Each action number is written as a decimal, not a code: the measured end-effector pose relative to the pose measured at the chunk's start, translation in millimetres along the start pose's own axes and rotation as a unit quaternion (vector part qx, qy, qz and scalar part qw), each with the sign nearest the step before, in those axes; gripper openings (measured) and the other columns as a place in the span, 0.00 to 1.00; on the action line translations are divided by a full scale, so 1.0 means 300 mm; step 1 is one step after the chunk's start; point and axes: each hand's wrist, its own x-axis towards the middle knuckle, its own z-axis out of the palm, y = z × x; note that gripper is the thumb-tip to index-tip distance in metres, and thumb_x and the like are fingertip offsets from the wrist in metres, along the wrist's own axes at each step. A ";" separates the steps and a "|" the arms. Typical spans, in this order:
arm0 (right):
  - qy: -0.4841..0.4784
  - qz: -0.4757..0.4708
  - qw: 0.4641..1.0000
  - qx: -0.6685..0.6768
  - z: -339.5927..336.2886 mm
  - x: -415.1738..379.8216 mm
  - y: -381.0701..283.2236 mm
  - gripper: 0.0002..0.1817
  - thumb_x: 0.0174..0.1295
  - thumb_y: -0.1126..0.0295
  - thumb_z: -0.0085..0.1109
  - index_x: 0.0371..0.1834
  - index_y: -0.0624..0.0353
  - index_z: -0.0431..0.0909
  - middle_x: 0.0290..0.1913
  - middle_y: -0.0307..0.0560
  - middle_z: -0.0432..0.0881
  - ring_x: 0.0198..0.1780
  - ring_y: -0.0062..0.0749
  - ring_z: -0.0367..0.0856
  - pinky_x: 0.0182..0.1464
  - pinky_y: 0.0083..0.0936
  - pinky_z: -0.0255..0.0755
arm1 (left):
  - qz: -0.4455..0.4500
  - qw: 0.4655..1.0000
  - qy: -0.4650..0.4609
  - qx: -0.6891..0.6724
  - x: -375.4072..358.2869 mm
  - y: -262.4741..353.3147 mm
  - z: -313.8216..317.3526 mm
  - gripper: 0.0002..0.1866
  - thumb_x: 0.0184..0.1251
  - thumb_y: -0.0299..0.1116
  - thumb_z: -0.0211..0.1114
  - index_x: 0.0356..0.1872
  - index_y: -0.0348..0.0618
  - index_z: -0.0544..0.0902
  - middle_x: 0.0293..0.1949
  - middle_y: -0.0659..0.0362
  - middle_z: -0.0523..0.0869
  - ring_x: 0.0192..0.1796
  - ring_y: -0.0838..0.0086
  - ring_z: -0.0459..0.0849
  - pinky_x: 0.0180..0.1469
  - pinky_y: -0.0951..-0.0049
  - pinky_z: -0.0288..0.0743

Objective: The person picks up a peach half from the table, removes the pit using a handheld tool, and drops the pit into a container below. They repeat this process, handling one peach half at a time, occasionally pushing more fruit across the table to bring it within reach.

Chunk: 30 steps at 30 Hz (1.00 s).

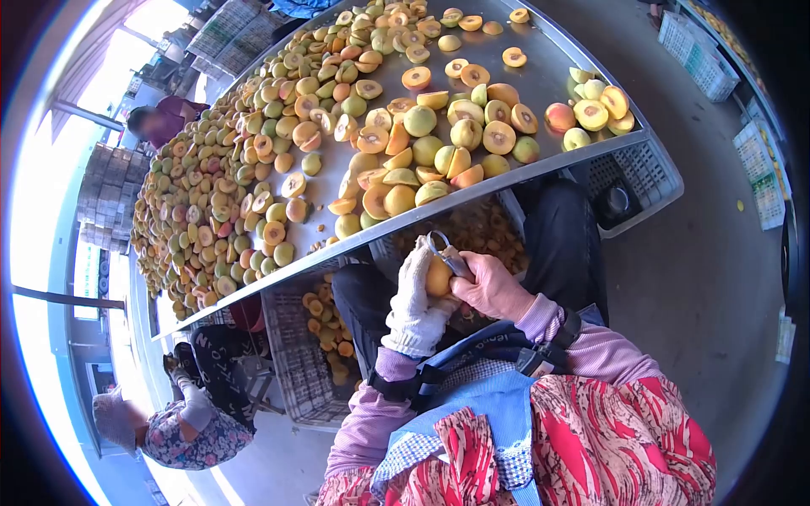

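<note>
Yellow peach gripped in gloved left hand | right hand clamps pitting tool | tool's on the peach's top-right, tip pointing up-left

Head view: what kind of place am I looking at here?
Probably a fruit-processing work area. A long metal table is heaped with halved yellow-orange stone fruit, plastic crates sit below, and the white-gloved left hand holds a fruit while the bare right hand works a small metal pitting tool.
</note>
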 end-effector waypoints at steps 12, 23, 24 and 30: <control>-0.036 0.172 0.984 0.033 0.023 -0.035 0.146 0.12 0.63 0.63 0.46 0.36 0.63 0.72 0.20 0.41 0.75 0.13 0.21 0.71 0.13 0.20 0.63 | -0.284 0.713 0.033 -0.640 -0.011 0.000 -0.020 0.33 0.59 0.50 0.61 0.59 0.38 0.69 0.47 0.48 0.79 0.46 0.64 0.80 0.47 0.65 0.77; -0.029 -0.061 0.984 -0.163 0.100 -0.034 0.059 0.15 0.67 0.59 0.46 0.42 0.62 0.69 0.33 0.63 0.79 0.38 0.58 0.78 0.40 0.43 0.71 | -0.306 0.685 0.215 -0.625 0.009 -0.029 0.021 0.22 0.58 0.43 0.56 0.48 0.37 0.76 0.44 0.53 0.80 0.46 0.61 0.80 0.45 0.65 0.76; -0.031 -0.060 0.984 -0.162 0.102 -0.045 0.066 0.15 0.67 0.59 0.46 0.42 0.62 0.69 0.33 0.63 0.79 0.38 0.58 0.78 0.40 0.43 0.71 | -0.309 0.668 0.233 -0.635 0.005 -0.041 0.020 0.22 0.58 0.43 0.56 0.48 0.37 0.76 0.44 0.53 0.80 0.45 0.61 0.80 0.42 0.64 0.77; -0.058 -0.050 0.974 -0.215 0.066 -0.075 0.095 0.17 0.67 0.59 0.46 0.44 0.64 0.69 0.36 0.62 0.78 0.41 0.56 0.78 0.41 0.39 0.72 | -0.349 0.660 0.209 -0.631 0.014 -0.096 -0.026 0.23 0.57 0.46 0.56 0.48 0.40 0.77 0.44 0.52 0.81 0.43 0.62 0.80 0.41 0.60 0.77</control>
